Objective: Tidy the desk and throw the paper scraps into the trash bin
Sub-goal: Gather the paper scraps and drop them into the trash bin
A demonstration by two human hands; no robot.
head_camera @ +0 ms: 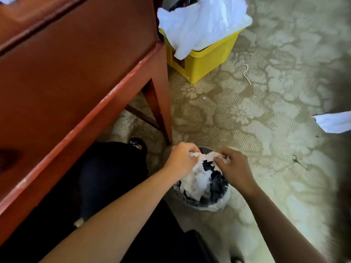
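A reddish wooden desk [76, 63] fills the left side, its corner leg [159, 111] standing on the patterned carpet [266, 111]. Below the desk's near edge the person's dark-clad leg [110, 177] and a dark shoe [137, 144] show.

Just right of the leg's foot, on the carpet, stands a small round trash bin [201, 203] lined with a clear bag; it holds dark scraps and white paper. The left hand [181, 161] hovers over the bin's far left rim, fingers curled and pinching the left end of a crumpled white paper scrap [204, 160]. The right hand [234, 168] is over the bin's right rim, its fingertips pressed together on the scrap's right end. The scrap stretches between both hands directly above the bin's opening.

Farther back, beside the desk's far corner, a yellow plastic box [205, 59] sits on the carpet with a white plastic bag [199, 23] spilling from its top. At the right edge lies a white sheet of paper [334, 122].
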